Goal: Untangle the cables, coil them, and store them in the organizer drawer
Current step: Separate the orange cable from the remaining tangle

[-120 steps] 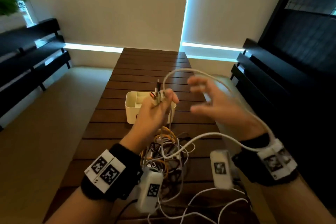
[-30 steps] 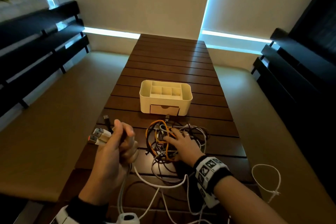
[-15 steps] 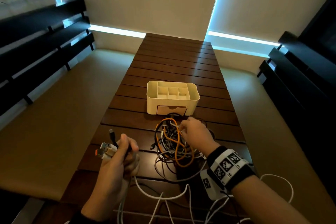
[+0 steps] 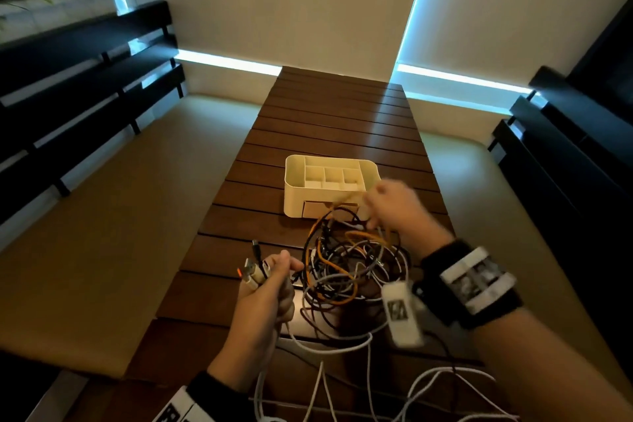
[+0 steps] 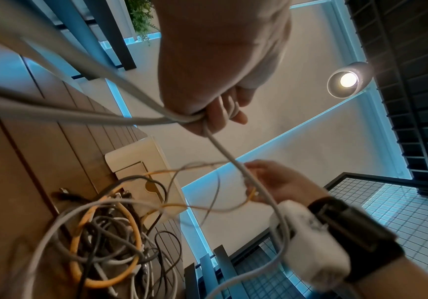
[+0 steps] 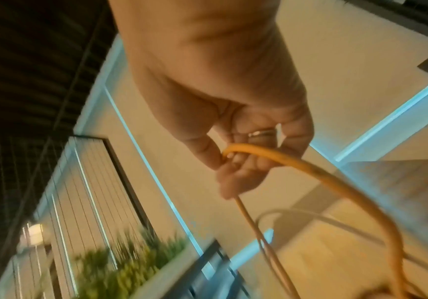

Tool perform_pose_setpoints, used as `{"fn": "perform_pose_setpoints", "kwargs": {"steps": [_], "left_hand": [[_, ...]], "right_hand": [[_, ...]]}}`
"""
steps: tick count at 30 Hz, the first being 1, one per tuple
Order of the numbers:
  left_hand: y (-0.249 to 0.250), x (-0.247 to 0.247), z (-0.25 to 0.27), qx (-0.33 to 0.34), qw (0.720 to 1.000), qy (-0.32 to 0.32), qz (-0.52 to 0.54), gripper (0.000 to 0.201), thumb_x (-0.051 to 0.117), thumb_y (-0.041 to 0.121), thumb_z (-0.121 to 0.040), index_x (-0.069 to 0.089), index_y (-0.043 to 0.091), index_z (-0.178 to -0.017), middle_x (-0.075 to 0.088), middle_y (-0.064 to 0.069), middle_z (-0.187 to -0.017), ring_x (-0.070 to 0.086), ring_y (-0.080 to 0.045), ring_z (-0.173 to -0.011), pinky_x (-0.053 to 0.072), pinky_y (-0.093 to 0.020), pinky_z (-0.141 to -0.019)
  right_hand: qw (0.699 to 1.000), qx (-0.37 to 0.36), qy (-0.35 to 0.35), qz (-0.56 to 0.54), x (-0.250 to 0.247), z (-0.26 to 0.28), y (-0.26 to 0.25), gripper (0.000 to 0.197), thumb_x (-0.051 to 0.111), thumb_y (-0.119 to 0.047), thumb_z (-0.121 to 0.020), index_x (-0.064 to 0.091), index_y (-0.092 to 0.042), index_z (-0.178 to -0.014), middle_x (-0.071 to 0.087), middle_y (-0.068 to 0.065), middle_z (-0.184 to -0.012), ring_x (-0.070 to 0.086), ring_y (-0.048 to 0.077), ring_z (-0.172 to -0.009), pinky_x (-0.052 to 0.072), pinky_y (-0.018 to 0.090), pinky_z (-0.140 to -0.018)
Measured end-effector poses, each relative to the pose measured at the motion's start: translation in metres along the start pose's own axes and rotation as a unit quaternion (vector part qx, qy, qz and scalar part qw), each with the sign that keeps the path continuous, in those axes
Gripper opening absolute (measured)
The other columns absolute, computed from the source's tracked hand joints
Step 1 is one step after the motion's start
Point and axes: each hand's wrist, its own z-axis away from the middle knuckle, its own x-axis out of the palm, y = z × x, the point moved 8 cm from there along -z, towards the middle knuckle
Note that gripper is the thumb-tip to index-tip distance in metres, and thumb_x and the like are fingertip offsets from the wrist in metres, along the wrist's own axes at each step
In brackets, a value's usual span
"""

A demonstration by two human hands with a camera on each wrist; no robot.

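The right hand point(image 4: 394, 205) pinches an orange cable point(image 6: 310, 161) lifted from the tangle point(image 4: 349, 271) at its 7 o'clock. The left hand point(image 4: 263, 298) grips a bundle of plugs point(image 4: 251, 272), the tangle at its 2 o'clock.

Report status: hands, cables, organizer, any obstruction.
Left hand grips bundled cable plug ends. Right hand pinches orange cable, lifted from tangled pile. Cream plastic organizer drawer shut; tangle lies before it.

The room is dim and warm-toned, with cold blue light leaking round the pale roller blinds point(image 4: 520, 10). A round ceiling spotlight point(image 5: 347, 80) glares. The right hand point(image 4: 394, 205) and the right-wrist view are motion-blurred; edges bend wide-angle.
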Motion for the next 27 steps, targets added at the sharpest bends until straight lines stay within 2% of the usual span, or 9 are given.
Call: {"fn": "perform_pose_setpoints", "kwargs": {"steps": [2,5,13,14,17,18,22,25,27], "left_hand": [[-0.001,0.004,-0.003,-0.002,1.000,-0.003,0.000,0.026,0.049,0.033,-0.082,0.056,0.008,-0.078,0.024,0.009,-0.045,0.016,-0.003,-0.035,0.015,-0.015,-0.034],[0.005,0.012,-0.004,0.006,1.000,-0.018,0.001,0.027,0.049,0.034,-0.082,0.057,0.008,-0.076,0.023,0.009,-0.045,0.016,-0.003,-0.035,0.014,-0.015,-0.035],[0.011,0.026,-0.007,0.019,0.999,-0.039,-0.015,0.029,0.048,0.035,-0.083,0.056,0.008,-0.077,0.023,0.009,-0.045,0.016,-0.003,-0.035,0.016,-0.016,-0.033],[0.011,0.028,-0.007,0.016,0.999,-0.039,-0.011,0.029,0.047,0.034,-0.084,0.056,0.008,-0.077,0.024,0.009,-0.045,0.016,-0.003,-0.035,0.017,-0.015,-0.033],[0.011,0.031,-0.007,0.007,0.999,-0.043,0.001,0.028,0.044,0.032,-0.088,0.056,0.007,-0.081,0.025,0.009,-0.045,0.018,-0.002,-0.034,0.018,-0.014,-0.032],[0.013,0.032,-0.007,0.008,0.999,-0.044,0.001,0.028,0.044,0.032,-0.089,0.056,0.007,-0.081,0.026,0.009,-0.045,0.018,-0.002,-0.034,0.018,-0.014,-0.032],[0.018,0.029,-0.007,0.023,0.999,-0.037,0.002,0.029,0.048,0.035,-0.082,0.057,0.008,-0.079,0.026,0.008,-0.046,0.019,-0.002,-0.035,0.018,-0.014,-0.033],[0.018,0.027,-0.008,0.027,0.999,-0.030,0.005,0.028,0.048,0.034,-0.083,0.057,0.008,-0.079,0.026,0.008,-0.047,0.019,-0.002,-0.035,0.019,-0.014,-0.033],[0.017,0.028,-0.008,0.030,0.999,-0.030,0.002,0.027,0.047,0.033,-0.086,0.058,0.008,-0.081,0.026,0.007,-0.048,0.020,-0.003,-0.036,0.019,-0.015,-0.033]], "right_hand": [[0.988,-0.041,0.023,-0.145,-0.042,0.001,-0.037,0.021,0.045,-0.012,-0.094,0.050,-0.015,-0.073,0.053,0.000,-0.055,0.049,0.006,-0.038,0.038,0.019,-0.039],[0.942,-0.102,0.089,-0.307,-0.103,0.005,-0.084,0.025,0.050,-0.002,-0.089,0.052,-0.011,-0.067,0.039,-0.013,-0.034,0.028,0.000,-0.027,0.022,0.013,-0.031],[0.770,-0.322,0.132,-0.534,-0.209,0.047,-0.174,0.031,0.041,-0.001,-0.090,0.044,-0.014,-0.062,0.027,-0.007,-0.044,0.016,0.008,-0.037,0.018,0.019,-0.041],[0.784,-0.314,0.135,-0.518,-0.207,0.044,-0.175,0.033,0.039,0.000,-0.090,0.043,-0.014,-0.060,0.027,-0.007,-0.042,0.017,0.008,-0.035,0.017,0.018,-0.040],[0.926,-0.207,0.121,-0.291,-0.172,0.021,-0.169,0.029,0.044,-0.002,-0.090,0.050,-0.010,-0.063,0.031,-0.008,-0.034,0.020,0.005,-0.027,0.016,0.012,-0.035],[0.938,-0.200,0.126,-0.255,-0.170,0.017,-0.169,0.026,0.047,-0.002,-0.089,0.051,-0.009,-0.064,0.034,-0.006,-0.036,0.022,0.005,-0.027,0.017,0.012,-0.034],[0.838,-0.313,0.238,-0.379,-0.228,0.039,-0.175,0.039,0.033,0.007,-0.092,0.046,-0.005,-0.057,0.044,0.000,-0.043,0.038,0.008,-0.035,0.035,0.027,-0.042],[0.857,-0.310,0.252,-0.324,-0.245,0.057,-0.172,0.022,0.033,0.003,-0.085,0.055,0.006,-0.083,0.064,0.018,-0.081,0.053,0.015,-0.076,0.033,0.013,-0.066],[0.831,-0.367,0.133,-0.396,-0.224,0.059,-0.186,0.017,0.036,0.002,-0.081,0.046,-0.004,-0.069,0.050,0.006,-0.055,0.039,0.016,-0.045,0.029,0.021,-0.051]]}}
